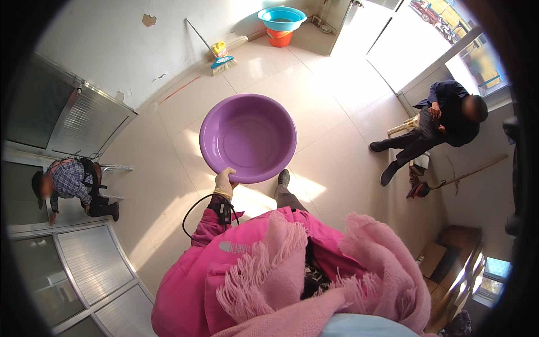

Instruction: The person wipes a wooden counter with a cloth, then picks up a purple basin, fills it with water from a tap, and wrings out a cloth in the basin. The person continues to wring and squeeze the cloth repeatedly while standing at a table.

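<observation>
My left hand [225,182], in a pale glove with a yellowish cuff, grips the near left rim of a purple plastic basin [248,138]. The basin looks empty, and it is held out in front of me over the tiled floor. A black device with a looped cable [225,209] is strapped at my left wrist, over the pink sleeve. My right hand is out of view. On that side a pink fringed scarf [379,252] hangs over my pink jacket.
Ahead, a blue basin [282,16] sits on an orange bucket [279,38] near an open door. A broom [223,63] and a yellow jug [219,48] stand by the wall. One person [448,113] sits at right, another [73,179] at left. A mop [419,189] leans at right.
</observation>
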Action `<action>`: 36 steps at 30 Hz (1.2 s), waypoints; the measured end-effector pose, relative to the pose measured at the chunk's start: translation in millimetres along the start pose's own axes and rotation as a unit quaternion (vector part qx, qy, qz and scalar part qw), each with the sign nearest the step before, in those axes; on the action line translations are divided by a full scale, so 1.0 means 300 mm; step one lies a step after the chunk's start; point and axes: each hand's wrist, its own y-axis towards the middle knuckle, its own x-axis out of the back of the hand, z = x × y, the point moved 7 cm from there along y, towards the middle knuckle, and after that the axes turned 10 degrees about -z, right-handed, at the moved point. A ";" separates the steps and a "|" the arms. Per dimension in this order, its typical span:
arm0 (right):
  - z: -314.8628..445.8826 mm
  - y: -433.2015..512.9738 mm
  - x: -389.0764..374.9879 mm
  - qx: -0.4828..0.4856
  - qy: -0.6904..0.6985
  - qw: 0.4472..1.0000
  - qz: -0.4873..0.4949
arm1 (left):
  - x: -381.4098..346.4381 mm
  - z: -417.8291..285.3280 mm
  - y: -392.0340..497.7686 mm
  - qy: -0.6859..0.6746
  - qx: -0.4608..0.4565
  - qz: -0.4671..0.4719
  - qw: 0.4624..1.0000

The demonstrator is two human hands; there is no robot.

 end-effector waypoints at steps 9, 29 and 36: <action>1.272 -0.310 -0.515 0.181 0.027 0.983 0.036 | -0.400 -0.354 0.248 -0.005 -0.009 -0.025 1.000; 2.968 -1.082 -1.270 0.487 0.075 0.854 0.168 | -1.407 -0.967 0.895 0.114 -0.001 0.152 0.982; 3.151 -0.869 -1.124 0.404 0.131 0.900 0.092 | -1.830 -1.030 1.031 0.225 0.031 0.190 0.955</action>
